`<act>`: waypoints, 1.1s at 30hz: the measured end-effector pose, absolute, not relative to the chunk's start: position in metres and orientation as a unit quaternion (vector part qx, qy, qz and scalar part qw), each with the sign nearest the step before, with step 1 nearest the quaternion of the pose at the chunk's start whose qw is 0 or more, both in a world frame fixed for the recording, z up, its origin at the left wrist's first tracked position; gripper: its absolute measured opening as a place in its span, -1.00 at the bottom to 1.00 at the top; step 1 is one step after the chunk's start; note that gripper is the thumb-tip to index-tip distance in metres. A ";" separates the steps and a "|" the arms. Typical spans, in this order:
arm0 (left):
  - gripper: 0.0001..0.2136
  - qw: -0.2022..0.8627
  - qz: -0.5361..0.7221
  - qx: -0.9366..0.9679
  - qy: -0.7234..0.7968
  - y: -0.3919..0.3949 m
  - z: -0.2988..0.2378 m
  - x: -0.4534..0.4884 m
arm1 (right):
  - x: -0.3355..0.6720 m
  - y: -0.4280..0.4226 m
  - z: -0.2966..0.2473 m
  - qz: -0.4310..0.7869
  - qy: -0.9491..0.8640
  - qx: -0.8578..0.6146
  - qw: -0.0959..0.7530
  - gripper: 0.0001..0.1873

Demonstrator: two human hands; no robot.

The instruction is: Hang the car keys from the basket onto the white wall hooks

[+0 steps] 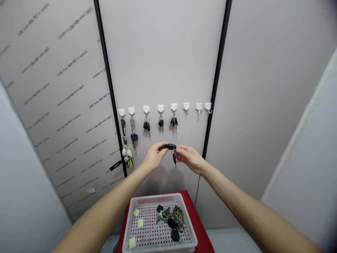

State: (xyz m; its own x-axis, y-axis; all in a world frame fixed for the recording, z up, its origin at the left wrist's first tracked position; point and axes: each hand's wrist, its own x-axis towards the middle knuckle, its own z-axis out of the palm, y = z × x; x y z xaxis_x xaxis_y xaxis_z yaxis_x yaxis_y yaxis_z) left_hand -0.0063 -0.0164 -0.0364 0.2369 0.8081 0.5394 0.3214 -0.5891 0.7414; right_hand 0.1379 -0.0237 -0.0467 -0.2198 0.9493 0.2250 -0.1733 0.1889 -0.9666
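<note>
Black key fob [170,147], a metal key blade [174,160] hanging beneath it: held in mid-air, pinched between the fingers and thumbs of the left hand [156,156] and right hand [189,159], one at each end, both grips closed. Position: just below a row of eight white adhesive hooks [186,107], in line with the right-hand part of the row. Five hooks from the left carry keys, one with a bunched charm [127,157]; the three at the right hang bare. Below the hands: white plastic tray [158,198] on a red surface [197,218], holding more keys [171,222] and three yellow paper squares [136,212]. Surroundings: pale grey printed wall panels [52,77], black trim strips [108,88], pale floor [229,240]
</note>
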 end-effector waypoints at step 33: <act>-0.74 0.280 0.249 0.764 0.525 -0.023 -0.179 -0.034 | 0.163 0.016 -0.055 0.082 -0.612 -0.534 0.577 -0.77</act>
State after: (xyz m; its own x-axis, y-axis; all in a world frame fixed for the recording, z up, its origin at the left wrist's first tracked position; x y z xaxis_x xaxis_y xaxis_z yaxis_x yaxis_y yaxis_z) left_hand -0.0341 -0.0233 -0.1795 0.3249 0.9419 0.0859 0.6626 -0.2915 0.6899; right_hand 0.1627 0.0161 -0.0549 0.2364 0.7481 0.6201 0.5594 0.4170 -0.7164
